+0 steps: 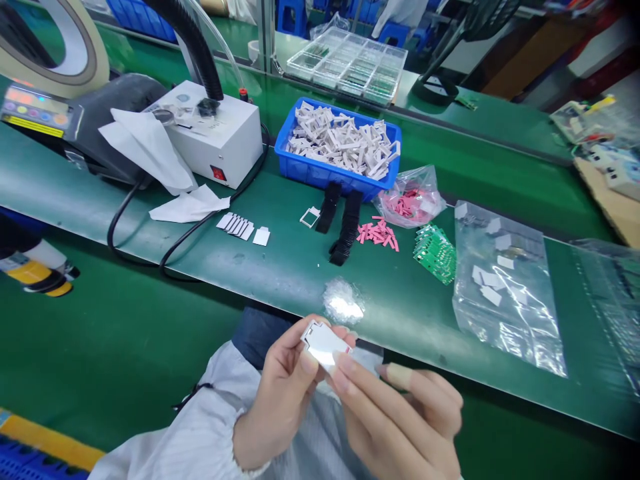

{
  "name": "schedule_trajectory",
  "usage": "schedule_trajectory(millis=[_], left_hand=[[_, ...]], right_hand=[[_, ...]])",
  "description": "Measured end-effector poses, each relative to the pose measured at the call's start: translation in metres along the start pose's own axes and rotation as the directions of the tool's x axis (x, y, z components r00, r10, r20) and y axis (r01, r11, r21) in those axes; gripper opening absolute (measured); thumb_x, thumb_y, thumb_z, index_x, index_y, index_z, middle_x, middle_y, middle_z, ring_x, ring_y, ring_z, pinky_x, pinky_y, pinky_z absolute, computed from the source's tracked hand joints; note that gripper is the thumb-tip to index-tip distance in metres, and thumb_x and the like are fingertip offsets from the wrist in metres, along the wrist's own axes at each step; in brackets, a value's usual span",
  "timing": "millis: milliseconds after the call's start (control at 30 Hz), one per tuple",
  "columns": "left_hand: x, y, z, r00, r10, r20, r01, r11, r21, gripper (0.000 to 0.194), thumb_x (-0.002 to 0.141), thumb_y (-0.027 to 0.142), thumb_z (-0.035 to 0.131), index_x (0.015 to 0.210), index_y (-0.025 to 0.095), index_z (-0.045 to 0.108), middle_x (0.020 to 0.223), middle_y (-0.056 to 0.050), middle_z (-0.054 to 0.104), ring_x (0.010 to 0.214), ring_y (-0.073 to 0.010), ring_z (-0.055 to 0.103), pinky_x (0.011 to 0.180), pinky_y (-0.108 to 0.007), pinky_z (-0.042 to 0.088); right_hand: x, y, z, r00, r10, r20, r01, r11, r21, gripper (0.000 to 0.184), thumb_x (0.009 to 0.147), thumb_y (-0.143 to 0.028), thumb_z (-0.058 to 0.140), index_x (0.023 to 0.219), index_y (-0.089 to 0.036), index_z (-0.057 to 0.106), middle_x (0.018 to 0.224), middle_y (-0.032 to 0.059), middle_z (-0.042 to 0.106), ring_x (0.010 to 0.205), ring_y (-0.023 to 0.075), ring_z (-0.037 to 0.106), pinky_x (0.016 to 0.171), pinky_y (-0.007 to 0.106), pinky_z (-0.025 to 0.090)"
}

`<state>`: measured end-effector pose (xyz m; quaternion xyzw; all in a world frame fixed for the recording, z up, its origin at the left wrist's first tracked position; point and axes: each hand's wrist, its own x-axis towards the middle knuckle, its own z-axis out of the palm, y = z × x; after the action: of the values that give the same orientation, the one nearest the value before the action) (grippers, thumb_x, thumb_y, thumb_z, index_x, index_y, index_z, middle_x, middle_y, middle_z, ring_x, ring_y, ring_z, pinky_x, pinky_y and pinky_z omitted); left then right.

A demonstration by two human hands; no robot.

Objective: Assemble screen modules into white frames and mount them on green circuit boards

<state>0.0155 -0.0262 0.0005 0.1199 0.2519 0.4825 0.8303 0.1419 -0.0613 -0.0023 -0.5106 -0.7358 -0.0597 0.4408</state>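
In front of my body, at the table's front edge, a small white rectangular plastic piece [324,343] with a frame-like rim is tilted toward me. My left hand [283,387] grips it by its left side, thumb on the near edge and fingers behind. The fingertips of my right hand [395,413] press on its right end, where a small red spot shows. Beside those fingers is a greyish see-through area [367,357], perhaps film; I cannot tell. One right finger wears a beige cover [400,375]. Just beyond lies a pile of small clear pieces [344,300].
Along the green bench [280,280] lie white cards [235,225], an empty white frame [310,217], black strips [346,230], pink strips [379,233], green circuit boards [435,253] and a clear bag [507,287]. A blue bin [333,175] of white frames stands behind; a white box [220,147] with cable stands left.
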Motion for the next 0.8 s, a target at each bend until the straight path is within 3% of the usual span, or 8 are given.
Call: schedule_trajectory(millis=[67, 167, 300, 400, 500, 633, 700, 800], left_hand=[[-0.001, 0.001, -0.001, 1.0, 0.006, 0.003, -0.006, 1.0, 0.006, 0.024, 0.074, 0.035, 0.069, 0.097, 0.029, 0.07, 0.095, 0.003, 0.074, 0.095, -0.0107, 0.066, 0.083, -0.016, 0.049], [-0.002, -0.001, -0.003, 0.998, 0.05, 0.029, -0.051, 0.998, 0.047, 0.025, 0.073, 0.038, 0.069, 0.097, 0.028, 0.07, 0.096, 0.003, 0.073, 0.093, -0.0103, 0.065, 0.083, -0.015, 0.048], [-0.002, 0.0, -0.012, 0.993, 0.107, 0.044, -0.113, 0.981, 0.156, 0.029, 0.074, 0.043, 0.066, 0.099, 0.028, 0.068, 0.114, 0.0, 0.067, 0.11, -0.0168, 0.059, 0.093, -0.022, 0.044], [-0.003, 0.012, -0.022, 0.978, 0.193, 0.082, -0.209, 0.929, 0.304, 0.036, 0.08, 0.041, 0.061, 0.114, 0.031, 0.062, 0.133, -0.002, 0.055, 0.127, -0.0218, 0.045, 0.105, -0.03, 0.035], [-0.006, 0.031, -0.031, 0.909, 0.386, 0.158, -0.403, 0.71, 0.577, 0.041, 0.078, 0.031, 0.065, 0.119, 0.03, 0.061, 0.134, -0.003, 0.056, 0.133, -0.0253, 0.037, 0.114, -0.038, 0.015], [-0.012, 0.053, -0.043, 0.834, 0.483, 0.266, -0.447, 0.312, 0.838, 0.025, 0.063, 0.022, 0.078, 0.085, 0.032, 0.074, 0.105, -0.004, 0.072, 0.116, -0.0232, 0.056, 0.114, -0.042, -0.005], [-0.013, 0.065, -0.051, 0.824, 0.468, 0.319, -0.45, 0.199, 0.87, 0.027, 0.063, 0.018, 0.077, 0.084, 0.034, 0.074, 0.099, -0.003, 0.074, 0.106, -0.0209, 0.063, 0.114, -0.045, 0.0], [-0.019, 0.085, -0.069, 0.78, 0.232, 0.581, -0.594, -0.019, 0.805, 0.042, 0.071, 0.01, 0.071, 0.105, 0.033, 0.067, 0.111, -0.006, 0.068, 0.106, -0.0207, 0.064, 0.111, -0.044, 0.025]], right_hand=[[0.004, -0.004, 0.007, 0.997, 0.037, -0.073, -0.036, 0.999, 0.022, 0.025, 0.072, -0.009, 0.066, 0.093, -0.022, 0.069, 0.087, -0.0004, 0.068, 0.087, 0.0188, 0.052, 0.075, 0.033, 0.039], [0.013, -0.008, 0.015, 0.969, 0.229, -0.092, -0.215, 0.966, 0.144, 0.031, 0.078, -0.018, 0.062, 0.109, -0.017, 0.061, 0.105, 0.0071, 0.061, 0.097, 0.021, 0.054, 0.082, 0.038, 0.042], [0.022, -0.006, 0.017, 0.955, 0.272, 0.114, -0.295, 0.898, 0.326, 0.027, 0.084, -0.032, 0.058, 0.106, -0.016, 0.058, 0.097, 0.0073, 0.06, 0.094, 0.018, 0.055, 0.082, 0.037, 0.045], [0.026, -0.001, 0.014, 0.941, 0.263, 0.215, -0.327, 0.872, 0.364, 0.023, 0.083, -0.032, 0.06, 0.101, -0.017, 0.058, 0.093, 0.0053, 0.062, 0.091, 0.0159, 0.056, 0.08, 0.034, 0.046], [0.03, 0.003, 0.014, 0.947, 0.184, 0.264, -0.255, 0.931, 0.263, 0.025, 0.08, -0.029, 0.065, 0.101, -0.018, 0.059, 0.097, 0.0052, 0.062, 0.094, 0.0165, 0.054, 0.083, 0.034, 0.043], [0.036, 0.002, 0.026, 0.947, 0.034, 0.321, -0.103, 0.974, 0.203, 0.024, 0.08, -0.031, 0.064, 0.101, -0.018, 0.06, 0.096, 0.0031, 0.063, 0.095, 0.0156, 0.052, 0.085, 0.032, 0.038], [0.038, -0.002, 0.036, 0.945, -0.003, 0.328, -0.079, 0.969, 0.234, 0.021, 0.083, -0.033, 0.062, 0.097, -0.019, 0.061, 0.093, 0.0015, 0.064, 0.093, 0.014, 0.052, 0.085, 0.03, 0.037], [0.042, -0.013, 0.052, 0.933, -0.022, 0.359, -0.093, 0.949, 0.3, 0.02, 0.083, -0.036, 0.061, 0.095, -0.02, 0.062, 0.091, -0.0004, 0.065, 0.09, 0.0127, 0.053, 0.085, 0.029, 0.036]])
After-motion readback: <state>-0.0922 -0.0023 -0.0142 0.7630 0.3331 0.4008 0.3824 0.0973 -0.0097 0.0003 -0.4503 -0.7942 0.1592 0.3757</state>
